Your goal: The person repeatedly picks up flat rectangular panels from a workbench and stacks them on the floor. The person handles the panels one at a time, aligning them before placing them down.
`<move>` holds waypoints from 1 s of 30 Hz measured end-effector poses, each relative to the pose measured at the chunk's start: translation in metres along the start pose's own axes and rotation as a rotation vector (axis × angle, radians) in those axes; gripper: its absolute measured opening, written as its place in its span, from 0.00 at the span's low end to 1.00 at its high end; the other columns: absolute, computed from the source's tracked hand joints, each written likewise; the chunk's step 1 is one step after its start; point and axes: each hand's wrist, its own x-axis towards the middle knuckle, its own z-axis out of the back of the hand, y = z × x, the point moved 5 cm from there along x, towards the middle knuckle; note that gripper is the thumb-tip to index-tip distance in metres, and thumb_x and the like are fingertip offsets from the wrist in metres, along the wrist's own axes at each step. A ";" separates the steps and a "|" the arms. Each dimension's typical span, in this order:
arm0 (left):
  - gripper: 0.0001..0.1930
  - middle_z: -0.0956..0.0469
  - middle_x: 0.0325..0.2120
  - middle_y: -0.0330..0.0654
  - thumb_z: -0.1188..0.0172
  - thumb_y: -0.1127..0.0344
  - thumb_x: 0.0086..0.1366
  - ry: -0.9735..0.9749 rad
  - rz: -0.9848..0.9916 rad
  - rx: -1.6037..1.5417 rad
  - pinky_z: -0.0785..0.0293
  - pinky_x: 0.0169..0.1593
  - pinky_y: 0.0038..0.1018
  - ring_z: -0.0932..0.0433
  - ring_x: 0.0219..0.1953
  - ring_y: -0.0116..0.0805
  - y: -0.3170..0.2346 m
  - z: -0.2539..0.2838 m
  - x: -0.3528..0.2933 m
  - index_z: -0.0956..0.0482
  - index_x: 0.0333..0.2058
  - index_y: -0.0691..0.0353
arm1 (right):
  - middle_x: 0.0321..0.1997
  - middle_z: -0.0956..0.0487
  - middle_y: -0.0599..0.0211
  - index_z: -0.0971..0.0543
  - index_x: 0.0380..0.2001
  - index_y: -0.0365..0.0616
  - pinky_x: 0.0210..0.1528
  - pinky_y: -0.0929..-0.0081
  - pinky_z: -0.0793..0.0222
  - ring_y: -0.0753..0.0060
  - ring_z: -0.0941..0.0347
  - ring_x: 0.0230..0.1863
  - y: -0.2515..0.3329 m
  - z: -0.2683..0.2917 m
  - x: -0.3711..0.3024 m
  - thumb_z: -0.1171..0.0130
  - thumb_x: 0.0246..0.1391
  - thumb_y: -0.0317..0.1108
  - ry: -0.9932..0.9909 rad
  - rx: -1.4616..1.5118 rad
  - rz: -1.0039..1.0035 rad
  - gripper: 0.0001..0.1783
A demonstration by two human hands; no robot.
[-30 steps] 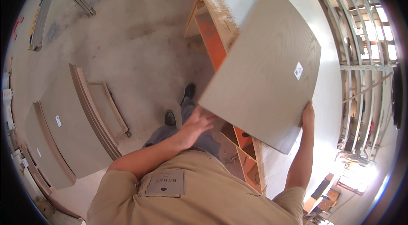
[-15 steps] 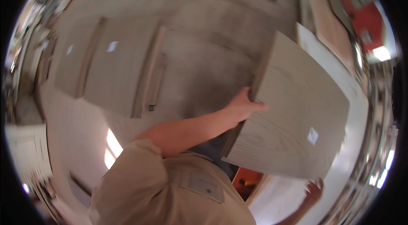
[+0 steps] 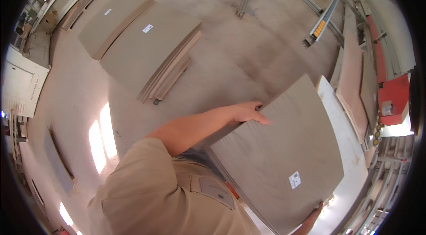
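A grey-brown wood-grain panel (image 3: pixel 288 146) with a small white label is tilted in front of my body, above a white surface (image 3: pixel 337 115). My left hand (image 3: pixel 250 113) grips its left edge, thumb on the top face and fingers curled underneath. At the near right edge my right hand (image 3: pixel 313 221) holds the panel, most of its fingers hidden beneath. The panel's left side shows a thick, layered edge, so I cannot tell if it is one board or more.
Two stacks of similar panels, a nearer stack (image 3: pixel 151 44) and a farther stack (image 3: pixel 113 22), lie on the floor to the left. A metal roller frame (image 3: pixel 321 26) stands at far right, near a red box (image 3: pixel 394 99). A flat board (image 3: pixel 57 159) lies at left.
The panel has swung nearer my body and turned. My right hand, apart from it before, is now at its edge. My left hand keeps its grip while the view has shifted.
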 end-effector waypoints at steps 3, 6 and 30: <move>0.37 0.27 0.56 0.50 0.33 0.62 0.57 0.051 -0.029 -0.196 0.32 0.59 0.35 0.28 0.56 0.40 0.011 0.015 -0.011 0.36 0.62 0.69 | 0.72 0.42 0.55 0.47 0.70 0.43 0.70 0.61 0.48 0.54 0.45 0.70 0.026 -0.028 -0.008 0.52 0.57 0.64 0.126 -0.011 0.060 0.48; 0.32 0.25 0.54 0.49 0.36 0.65 0.59 -0.052 0.068 -0.331 0.31 0.59 0.36 0.26 0.55 0.41 0.030 0.021 -0.022 0.35 0.61 0.68 | 0.70 0.38 0.56 0.44 0.69 0.42 0.69 0.62 0.46 0.56 0.41 0.68 0.054 -0.052 -0.043 0.50 0.58 0.60 0.242 -0.028 0.102 0.45; 0.36 0.28 0.55 0.49 0.37 0.59 0.58 -0.693 -0.075 -0.325 0.33 0.58 0.33 0.28 0.55 0.39 -0.008 0.205 -0.277 0.37 0.63 0.67 | 0.63 0.29 0.60 0.32 0.62 0.38 0.64 0.67 0.41 0.61 0.33 0.61 0.173 -0.387 -0.142 0.46 0.60 0.54 0.398 -0.268 0.191 0.36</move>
